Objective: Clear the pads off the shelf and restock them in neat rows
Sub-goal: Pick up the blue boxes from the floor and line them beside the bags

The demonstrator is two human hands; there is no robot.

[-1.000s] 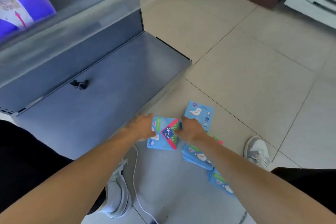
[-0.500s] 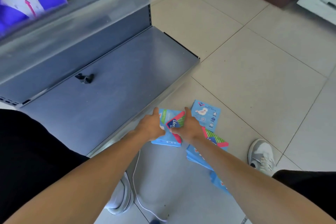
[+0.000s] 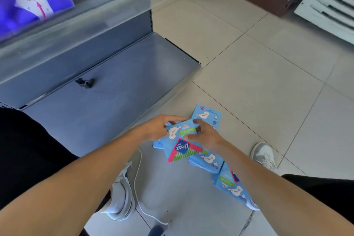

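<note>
Since every blue pad packet in view lies on the tiled floor (image 3: 258,82) and none on the grey bottom shelf (image 3: 118,90), the clearing half looks finished and the restocking not yet begun, as far as I can judge. Nearest, at lower right of the frame, one packet (image 3: 232,188) lies partly under the right forearm, with another (image 3: 207,161) just beyond it. At centre, both hands grip the same Libresse packet (image 3: 182,145): the left hand (image 3: 155,130) curls its fingers over the packet's upper left edge, the right hand (image 3: 205,135) pinches the upper right corner with thumb on the face. Just beyond them a further packet (image 3: 207,115) lies flat. Farther back, the shelf carries only a small black clip (image 3: 85,83). Left to do: carrying all these packets up and lining them in rows
</note>
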